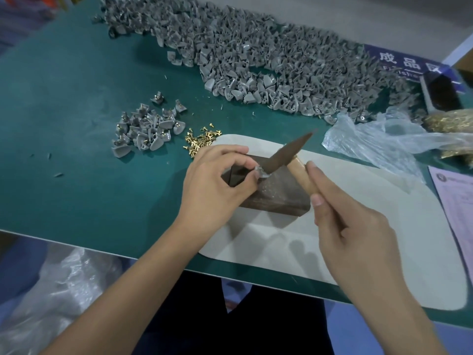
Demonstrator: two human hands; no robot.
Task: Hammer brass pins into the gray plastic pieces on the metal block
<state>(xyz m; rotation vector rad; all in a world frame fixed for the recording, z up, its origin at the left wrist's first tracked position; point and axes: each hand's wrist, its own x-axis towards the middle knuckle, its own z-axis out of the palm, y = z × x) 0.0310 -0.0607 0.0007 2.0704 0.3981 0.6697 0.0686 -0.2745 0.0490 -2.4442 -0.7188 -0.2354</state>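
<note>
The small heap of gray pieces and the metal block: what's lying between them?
In the head view, loose brass pins lie scattered on the green mat between the small heap and the metal block.

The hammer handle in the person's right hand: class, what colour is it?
Light tan, like bare wood. The hammer handle shows best in the head view, gripped by the right hand.

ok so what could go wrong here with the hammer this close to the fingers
1. The left hand pinches the gray piece on the metal block right beside the hammer head, so a slightly off strike could hit the fingertips.
2. The right hand holds the wooden handle in a light grip; the hammer might twist or glance off.
</note>
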